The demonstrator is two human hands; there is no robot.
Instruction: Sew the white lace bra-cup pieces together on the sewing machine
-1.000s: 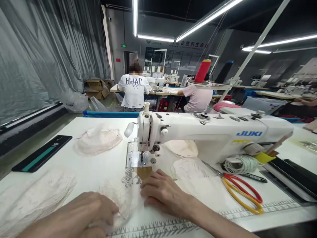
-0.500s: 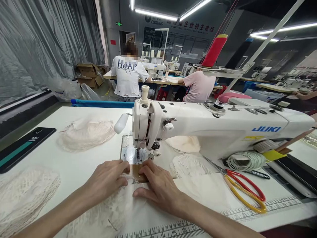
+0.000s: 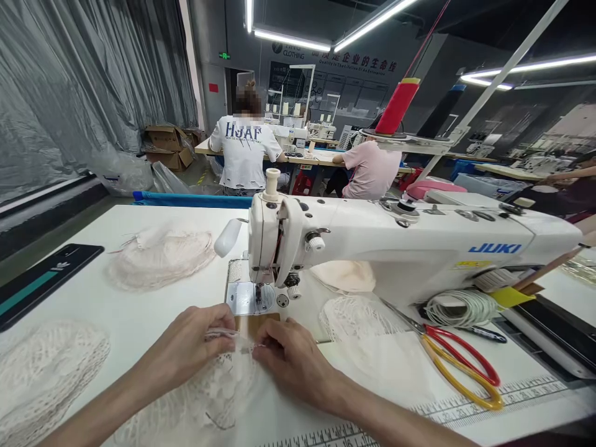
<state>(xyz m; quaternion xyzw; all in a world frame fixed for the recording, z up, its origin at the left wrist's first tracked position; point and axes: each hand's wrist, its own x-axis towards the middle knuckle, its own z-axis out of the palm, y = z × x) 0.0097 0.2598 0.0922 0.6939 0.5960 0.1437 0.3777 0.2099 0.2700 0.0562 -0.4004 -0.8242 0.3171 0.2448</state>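
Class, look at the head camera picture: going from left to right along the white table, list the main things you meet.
Black phone → lace stack → left hand → right hand → scissors with red and yellow handles → coil of white cord.

Both forearms enter from the bottom edge of the frame and are bare: no sleeve, cuff, glove, watch or bracelet shows on either. The left hand (image 3: 186,351), at lower centre-left, shows no ring, and its fingernails are hidden from view. The right hand (image 3: 291,360), at lower centre, is likewise without rings; its nails look short and unpainted. No clothing of the person appears anywhere.
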